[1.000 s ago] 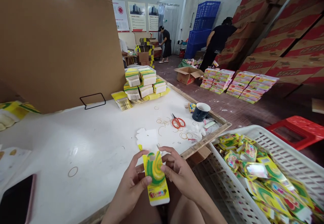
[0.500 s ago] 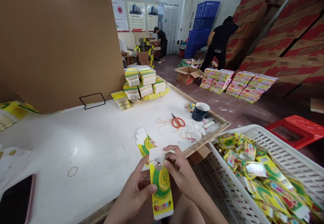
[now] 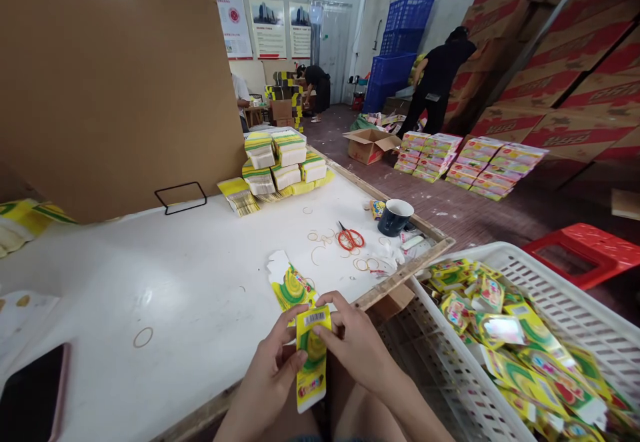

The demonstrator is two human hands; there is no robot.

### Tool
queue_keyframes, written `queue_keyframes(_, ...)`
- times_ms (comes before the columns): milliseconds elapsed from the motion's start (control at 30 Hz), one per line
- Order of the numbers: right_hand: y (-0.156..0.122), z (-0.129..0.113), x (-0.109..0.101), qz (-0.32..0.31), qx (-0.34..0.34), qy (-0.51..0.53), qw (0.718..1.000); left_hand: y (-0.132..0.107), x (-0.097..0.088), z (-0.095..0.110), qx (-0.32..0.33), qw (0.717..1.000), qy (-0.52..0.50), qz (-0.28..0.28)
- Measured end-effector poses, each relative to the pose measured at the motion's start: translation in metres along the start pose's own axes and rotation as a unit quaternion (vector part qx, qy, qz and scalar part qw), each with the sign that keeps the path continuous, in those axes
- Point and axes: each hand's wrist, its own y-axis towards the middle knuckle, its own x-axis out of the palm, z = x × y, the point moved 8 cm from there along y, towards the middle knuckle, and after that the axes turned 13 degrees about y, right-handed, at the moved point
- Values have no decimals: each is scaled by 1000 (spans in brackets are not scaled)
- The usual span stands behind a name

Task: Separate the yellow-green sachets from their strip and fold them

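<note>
Both my hands hold a yellow and green printed card (image 3: 311, 355) upright at the table's near edge. Its top flap is folded down and shows a barcode. My left hand (image 3: 267, 379) pinches the card's left side with thumb and fingers. On the right, my right hand (image 3: 353, 345) presses the folded flap with its fingertips. A second card of the same print (image 3: 287, 282) lies flat on the white table (image 3: 175, 282) just beyond my fingers.
Right of me stands a white plastic basket (image 3: 545, 289) full of the same yellow packets. Red scissors (image 3: 349, 237), rubber bands (image 3: 320, 237), a dark cup (image 3: 395, 217) and bundled card stacks (image 3: 283, 162) lie further back. A phone (image 3: 33, 395) lies near left. People work in the background.
The card's white top flap, standing up before, is now folded down over the front with the barcode showing. Both hands stayed on the card and shifted slightly.
</note>
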Motion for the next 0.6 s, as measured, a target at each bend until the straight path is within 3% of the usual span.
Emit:
queue_keyframes(100,-2,3,13,-49,14,-9,999,0,-3,0,-9,1000,-19,12)
queue_keyframes(200,-5,5,16,-59,24,3,998,2,-2,0,-12,999,-48,15)
queue_keyframes(467,-5,7,10,-54,27,0,998,4,4,4,-16,999,-37,4)
queue_keyframes(600,-7,3,7,-45,4,8,999,4,-3,7,-18,999,-45,20)
